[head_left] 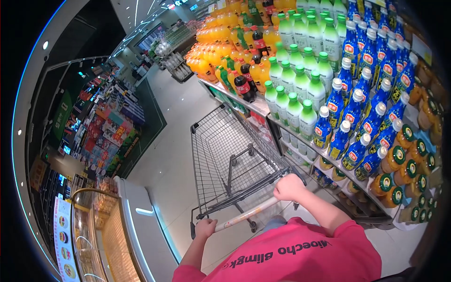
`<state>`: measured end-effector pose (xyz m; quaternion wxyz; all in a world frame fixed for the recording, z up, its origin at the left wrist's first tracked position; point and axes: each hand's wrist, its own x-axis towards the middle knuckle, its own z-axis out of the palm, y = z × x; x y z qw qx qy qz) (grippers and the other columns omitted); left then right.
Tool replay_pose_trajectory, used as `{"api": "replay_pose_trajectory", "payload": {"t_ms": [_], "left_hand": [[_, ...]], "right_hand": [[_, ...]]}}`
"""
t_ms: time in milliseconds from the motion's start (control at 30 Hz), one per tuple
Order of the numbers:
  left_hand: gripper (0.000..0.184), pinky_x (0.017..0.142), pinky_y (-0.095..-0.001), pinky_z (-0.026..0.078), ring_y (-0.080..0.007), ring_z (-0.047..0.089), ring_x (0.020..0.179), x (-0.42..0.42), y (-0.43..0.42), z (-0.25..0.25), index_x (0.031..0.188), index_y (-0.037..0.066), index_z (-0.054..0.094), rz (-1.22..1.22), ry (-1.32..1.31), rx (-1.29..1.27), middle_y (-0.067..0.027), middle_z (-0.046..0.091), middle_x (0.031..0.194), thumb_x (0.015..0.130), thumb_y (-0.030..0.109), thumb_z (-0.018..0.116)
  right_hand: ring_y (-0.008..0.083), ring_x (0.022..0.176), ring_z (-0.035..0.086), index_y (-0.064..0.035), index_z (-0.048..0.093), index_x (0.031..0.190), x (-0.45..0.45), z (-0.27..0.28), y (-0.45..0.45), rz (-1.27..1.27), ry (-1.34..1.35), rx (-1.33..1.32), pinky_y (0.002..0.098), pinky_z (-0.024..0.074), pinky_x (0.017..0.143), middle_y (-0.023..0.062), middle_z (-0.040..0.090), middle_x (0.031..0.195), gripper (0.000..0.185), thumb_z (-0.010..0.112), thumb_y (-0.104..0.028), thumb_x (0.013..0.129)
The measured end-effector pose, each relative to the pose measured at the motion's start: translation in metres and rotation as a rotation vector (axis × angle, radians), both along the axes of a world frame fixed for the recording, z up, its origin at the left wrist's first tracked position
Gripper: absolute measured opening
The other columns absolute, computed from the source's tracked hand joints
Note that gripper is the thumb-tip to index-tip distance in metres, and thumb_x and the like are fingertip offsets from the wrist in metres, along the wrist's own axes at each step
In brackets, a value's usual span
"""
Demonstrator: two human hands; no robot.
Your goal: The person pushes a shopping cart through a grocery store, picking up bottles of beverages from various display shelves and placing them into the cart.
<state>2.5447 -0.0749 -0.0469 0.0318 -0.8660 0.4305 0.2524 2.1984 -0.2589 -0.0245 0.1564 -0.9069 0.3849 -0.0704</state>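
An empty wire shopping cart [216, 160] stands in front of me, tilted in the view, with a pale handlebar [249, 212] running across its near end. My left hand [206, 228] is wrapped round the handlebar's left end. Near its right end, my right hand [289, 187] is closed round the same bar. Through the wire mesh I see the floor and the cart's lower frame. Pink sleeves and a pink shirt with dark lettering show below the hands.
Close on the right, a shelf holds green-capped white bottles [300, 115], blue bottles [352, 113] and jars [394, 157]. Orange drink bottles [206, 58] stand farther along. A glass display case [105, 230] is at the lower left. Pale tiled floor [174, 117] runs ahead.
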Motion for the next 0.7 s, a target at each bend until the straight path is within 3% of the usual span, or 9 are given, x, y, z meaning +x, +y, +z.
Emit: {"api": "replay_pose_trajectory", "payload": {"t_ms": [133, 333, 533, 667, 700], "left_hand": [[0.046, 0.075, -0.0396, 0.049, -0.0295, 0.065, 0.077, 0.005, -0.018, 0.001, 0.078, 0.009, 0.071, -0.023, 0.009, -0.019, -0.0123, 0.067, 0.072, 0.078, 0.049, 0.048], [0.045, 0.071, -0.0361, 0.049, -0.0242, 0.066, 0.071, 0.012, -0.04, -0.006, 0.076, 0.009, 0.07, -0.054, 0.026, -0.091, -0.0079, 0.065, 0.063, 0.082, 0.046, 0.046], [0.048, 0.071, -0.0346, 0.049, -0.0233, 0.066, 0.07, 0.032, -0.058, -0.019, 0.084, 0.005, 0.069, -0.122, 0.282, -0.024, -0.0094, 0.066, 0.066, 0.086, 0.047, 0.044], [0.048, 0.07, -0.0336, 0.048, -0.0229, 0.065, 0.07, 0.031, -0.071, -0.02, 0.082, 0.004, 0.068, -0.286, 0.412, -0.105, -0.0101, 0.066, 0.07, 0.088, 0.045, 0.043], [0.05, 0.069, -0.0335, 0.048, -0.0242, 0.063, 0.071, 0.021, -0.074, -0.009, 0.083, 0.002, 0.066, -0.288, 0.548, -0.073, -0.0109, 0.066, 0.073, 0.091, 0.046, 0.042]], "right_hand": [[0.0313, 0.06, 0.062, -0.0038, 0.063, 0.055, 0.002, -0.009, -0.016, -0.018, -0.143, -0.188, 0.042, 0.0497, 0.06, 0.0149, 0.061, 0.061, 0.032, 0.051, -0.029, 0.07], [0.024, 0.058, 0.059, -0.0087, 0.058, 0.055, 0.004, -0.021, -0.026, 0.021, -0.318, -0.447, 0.037, 0.0462, 0.061, 0.0059, 0.057, 0.057, 0.023, 0.057, -0.023, 0.073], [0.0248, 0.06, 0.059, -0.0087, 0.058, 0.057, 0.008, -0.016, -0.045, 0.071, -0.297, -0.504, 0.037, 0.0458, 0.062, 0.0066, 0.057, 0.058, 0.024, 0.057, -0.023, 0.076], [0.0253, 0.062, 0.059, -0.008, 0.06, 0.057, 0.012, -0.015, -0.039, -0.138, -0.25, -0.485, 0.0379, 0.0451, 0.063, 0.0073, 0.059, 0.061, 0.022, 0.058, -0.022, 0.074], [0.0255, 0.063, 0.059, -0.0079, 0.061, 0.058, 0.014, -0.019, -0.037, -0.197, -0.241, -0.514, 0.038, 0.0446, 0.065, 0.0074, 0.058, 0.061, 0.021, 0.058, -0.022, 0.074]]}}
